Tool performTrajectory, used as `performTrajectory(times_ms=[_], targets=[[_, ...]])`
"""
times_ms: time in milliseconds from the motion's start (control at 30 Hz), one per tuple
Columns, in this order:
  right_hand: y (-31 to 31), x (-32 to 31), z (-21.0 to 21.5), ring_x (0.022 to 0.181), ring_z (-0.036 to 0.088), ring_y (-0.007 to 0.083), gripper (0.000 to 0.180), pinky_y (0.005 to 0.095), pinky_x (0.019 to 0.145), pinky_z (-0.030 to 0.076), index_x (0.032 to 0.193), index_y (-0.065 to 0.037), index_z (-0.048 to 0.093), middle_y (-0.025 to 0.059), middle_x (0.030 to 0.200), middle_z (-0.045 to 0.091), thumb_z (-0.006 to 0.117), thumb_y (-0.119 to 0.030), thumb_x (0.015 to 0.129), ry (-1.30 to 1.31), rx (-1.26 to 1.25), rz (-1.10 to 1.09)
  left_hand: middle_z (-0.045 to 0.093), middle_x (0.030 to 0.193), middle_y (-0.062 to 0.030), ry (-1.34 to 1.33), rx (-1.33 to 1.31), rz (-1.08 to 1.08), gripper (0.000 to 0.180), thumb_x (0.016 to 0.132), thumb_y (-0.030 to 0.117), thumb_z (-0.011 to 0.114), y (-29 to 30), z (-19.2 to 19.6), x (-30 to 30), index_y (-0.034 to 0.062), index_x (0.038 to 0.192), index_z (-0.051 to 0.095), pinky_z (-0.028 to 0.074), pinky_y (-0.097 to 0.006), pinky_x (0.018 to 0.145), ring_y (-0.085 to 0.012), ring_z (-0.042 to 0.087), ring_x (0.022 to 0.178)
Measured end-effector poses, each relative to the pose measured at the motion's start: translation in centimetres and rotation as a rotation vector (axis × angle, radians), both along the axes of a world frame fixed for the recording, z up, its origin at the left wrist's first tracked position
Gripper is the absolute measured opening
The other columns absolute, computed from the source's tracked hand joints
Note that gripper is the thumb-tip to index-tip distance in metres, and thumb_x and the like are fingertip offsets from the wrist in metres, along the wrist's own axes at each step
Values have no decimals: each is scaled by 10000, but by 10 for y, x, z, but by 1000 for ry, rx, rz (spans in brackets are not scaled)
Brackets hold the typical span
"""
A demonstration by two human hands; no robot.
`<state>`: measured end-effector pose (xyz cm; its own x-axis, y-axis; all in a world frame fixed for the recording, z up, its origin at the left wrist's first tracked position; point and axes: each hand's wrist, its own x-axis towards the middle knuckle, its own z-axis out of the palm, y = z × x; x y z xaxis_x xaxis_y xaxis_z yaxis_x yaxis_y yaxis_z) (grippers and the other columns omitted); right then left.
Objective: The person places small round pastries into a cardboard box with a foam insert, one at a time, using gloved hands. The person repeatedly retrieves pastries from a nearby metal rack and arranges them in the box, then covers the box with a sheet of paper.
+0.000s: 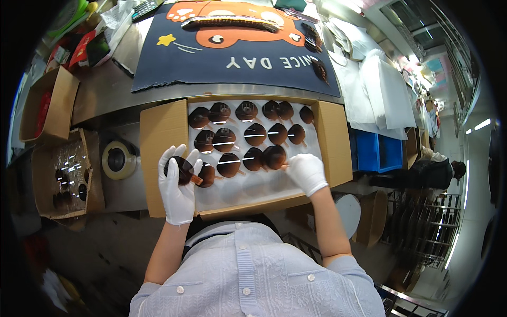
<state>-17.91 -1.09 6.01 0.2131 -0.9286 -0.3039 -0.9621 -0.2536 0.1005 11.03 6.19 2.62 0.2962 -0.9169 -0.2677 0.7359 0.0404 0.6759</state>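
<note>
My left hand (178, 185), in a white glove, is closed around a dark brown tinted lens (184, 170) with an orange-brown tab, above the left side of an open cardboard box (152, 158). My gloved right hand (306, 174) is at the front right of the box, its fingers pinched at the tab of another tinted lens (274, 156). Rows of similar round dark lenses (255, 134) lie on a white translucent sheet (232, 193) inside the box. Some of them overlap.
Behind the box lies a dark printed mat (179, 68) bearing a long row of stacked lenses (232, 22). A tape roll (119, 159) and a carton of lenses (68, 174) are at left. Blue bins (375, 150) stand at right; another person (422, 171) is farther right.
</note>
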Motion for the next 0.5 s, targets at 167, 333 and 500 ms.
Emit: performTrajectory(times_ms=[167,333,500], targets=[[3,-82,-14,735,707,302,246,418,666,559,752,-144,765,116,750,713,713,-378,806,39,-110,-219,486,1392,-157,-58,36,-124,437,1070,241,414,-2,6,-26,124,1482,328,497,-454,1011,-292,554,1247],[24,-50,-15,819,704,273,282,382,747,560,1067,-141,739,99,915,728,700,-258,813,-187,-31,-99,477,1396,-161,-130,27,-206,393,1065,195,415,-4,0,-58,85,1435,341,478,-479,1031,-324,552,1241],[57,55,-13,740,674,265,210,372,694,532,1001,-134,771,127,816,703,700,-277,865,-1038,347,-62,521,1344,-164,-442,-77,-274,210,1039,146,462,4,-18,-74,34,1215,488,480,-429,1022,-318,578,1215]])
